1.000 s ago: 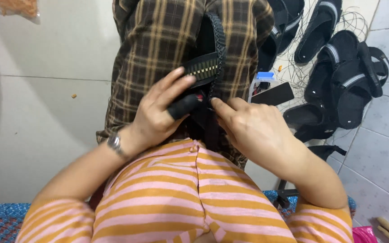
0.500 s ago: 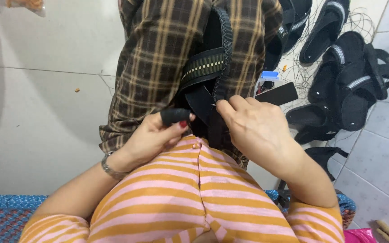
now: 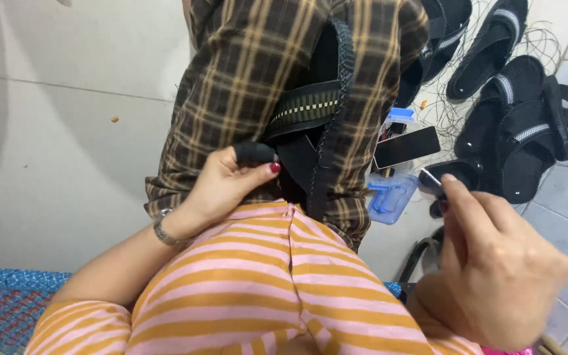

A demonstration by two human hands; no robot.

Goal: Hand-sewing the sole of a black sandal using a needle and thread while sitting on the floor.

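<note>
A: Left hand (image 3: 221, 184) pinches the black sandal upper (image 3: 310, 131) against the plaid lap, a black cap on the forefinger. Right hand (image 3: 494, 263)?

B: It has swung off the sandal since a second ago, out to the right and nearer us, fingers closed on a small pale-tipped tool (image 3: 430, 179), perhaps a needle; too small to tell. Half a second back both hands met on the strap.

A: So the piece is held one-handed now. I'd judge a stitch is being drawn out, though I see no thread.

B: Outward: blue plastic tray (image 3: 389, 194) and dark phone (image 3: 407, 146) on the tiled floor (image 3: 47, 131), just right of the lap. Finished black sandals (image 3: 527, 125) lie far right, thin cord looped among them.
</note>
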